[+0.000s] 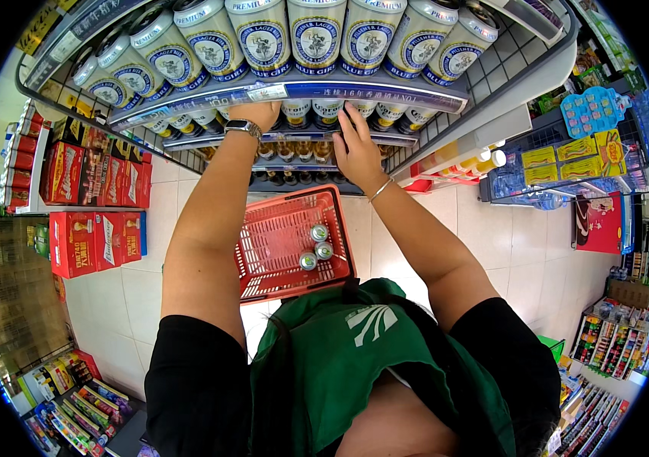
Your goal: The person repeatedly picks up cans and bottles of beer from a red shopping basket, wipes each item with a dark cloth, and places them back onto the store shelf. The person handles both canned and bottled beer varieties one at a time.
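A row of white, yellow and dark Corona Extra cans (327, 116) stands on the second shelf before me. My left hand (254, 116) reaches into the left part of this row, and the shelf above hides its fingers. At the shelf front is my right hand (358, 149), fingers apart, fingertips beside the middle cans; whether they touch one is unclear. Below my arms, a red plastic shopping basket (348, 245) sits on the floor. Inside it, three cans (324, 249) stand near its right side.
Blue Girl beer cans (316, 43) line the shelf above, behind a blue price strip (358, 94). Glass bottles (303, 151) fill a lower shelf. Red beer cartons (96, 243) are stacked at left. A wire rack (578, 180) with yellow packets stands at right.
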`<state>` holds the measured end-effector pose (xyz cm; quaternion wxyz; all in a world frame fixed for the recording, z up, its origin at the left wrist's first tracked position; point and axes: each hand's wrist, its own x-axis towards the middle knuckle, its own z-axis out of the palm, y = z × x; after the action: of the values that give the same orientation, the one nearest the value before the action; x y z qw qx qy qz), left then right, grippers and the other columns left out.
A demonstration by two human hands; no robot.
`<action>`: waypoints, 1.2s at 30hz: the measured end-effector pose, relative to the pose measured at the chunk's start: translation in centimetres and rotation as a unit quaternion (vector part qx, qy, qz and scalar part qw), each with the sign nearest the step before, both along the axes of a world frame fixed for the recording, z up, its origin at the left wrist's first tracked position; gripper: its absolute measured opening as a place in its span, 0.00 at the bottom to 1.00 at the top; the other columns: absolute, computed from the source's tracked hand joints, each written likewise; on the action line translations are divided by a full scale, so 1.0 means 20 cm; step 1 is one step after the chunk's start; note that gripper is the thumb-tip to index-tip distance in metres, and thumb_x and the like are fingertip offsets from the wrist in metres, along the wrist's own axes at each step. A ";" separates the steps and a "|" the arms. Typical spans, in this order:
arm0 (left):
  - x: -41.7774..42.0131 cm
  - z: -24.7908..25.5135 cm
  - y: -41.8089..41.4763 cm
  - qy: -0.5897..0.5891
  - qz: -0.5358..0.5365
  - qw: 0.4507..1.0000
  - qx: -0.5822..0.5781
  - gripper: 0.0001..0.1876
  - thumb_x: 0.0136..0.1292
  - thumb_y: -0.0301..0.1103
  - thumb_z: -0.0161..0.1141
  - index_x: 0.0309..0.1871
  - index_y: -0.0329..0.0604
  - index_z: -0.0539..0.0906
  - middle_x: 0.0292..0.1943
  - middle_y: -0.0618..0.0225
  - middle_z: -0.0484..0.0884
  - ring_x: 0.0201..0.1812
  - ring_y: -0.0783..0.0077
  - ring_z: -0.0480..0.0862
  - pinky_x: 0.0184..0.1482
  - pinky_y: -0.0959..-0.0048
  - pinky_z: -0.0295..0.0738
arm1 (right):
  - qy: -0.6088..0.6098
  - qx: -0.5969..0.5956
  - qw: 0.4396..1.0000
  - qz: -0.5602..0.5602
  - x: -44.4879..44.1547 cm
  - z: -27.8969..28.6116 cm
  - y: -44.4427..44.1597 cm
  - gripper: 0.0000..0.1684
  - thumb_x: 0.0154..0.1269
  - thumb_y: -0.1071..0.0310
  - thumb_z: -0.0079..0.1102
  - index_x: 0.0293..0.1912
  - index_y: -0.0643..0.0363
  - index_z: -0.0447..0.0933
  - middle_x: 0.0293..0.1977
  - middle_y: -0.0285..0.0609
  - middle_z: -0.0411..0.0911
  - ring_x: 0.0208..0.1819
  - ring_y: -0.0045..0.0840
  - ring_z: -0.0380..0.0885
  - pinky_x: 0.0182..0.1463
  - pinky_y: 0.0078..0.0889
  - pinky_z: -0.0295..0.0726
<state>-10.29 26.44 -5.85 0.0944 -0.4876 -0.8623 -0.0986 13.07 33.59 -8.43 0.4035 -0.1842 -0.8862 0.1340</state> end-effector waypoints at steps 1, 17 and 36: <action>-0.01 -0.01 0.00 0.004 -0.009 1.000 -0.003 0.23 0.65 0.51 0.42 0.53 0.51 0.78 0.50 0.58 0.81 0.48 0.51 0.80 0.51 0.50 0.74 | -0.001 -0.010 1.000 0.000 0.02 -0.02 -0.03 0.25 0.64 0.67 0.57 0.60 0.58 0.68 0.61 0.45 0.65 0.32 0.33 0.79 0.26 0.30 0.78; -0.02 0.18 -0.07 -0.070 -0.050 0.960 -0.266 0.21 0.60 0.45 0.48 0.53 0.47 0.80 0.39 0.54 0.85 0.40 0.55 0.85 0.44 0.55 0.79 | 0.007 -0.158 0.987 0.019 0.21 -0.13 -0.22 0.24 0.64 0.70 0.56 0.60 0.59 0.69 0.57 0.46 0.67 0.56 0.40 0.71 0.55 0.36 0.73; -0.14 -0.11 0.06 -0.047 0.050 0.997 -0.042 0.28 0.65 0.49 0.47 0.68 0.56 0.63 0.67 0.59 0.66 0.64 0.53 0.70 0.61 0.52 0.69 | -0.001 -0.167 0.986 -0.014 0.41 -0.25 -0.44 0.25 0.60 0.72 0.59 0.58 0.59 0.70 0.52 0.46 0.69 0.51 0.40 0.73 0.51 0.35 0.76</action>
<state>-13.19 27.73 -8.03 0.0381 -0.4421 -0.8926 -0.0797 21.33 24.72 -13.44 0.3683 -0.2616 -0.8490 0.2742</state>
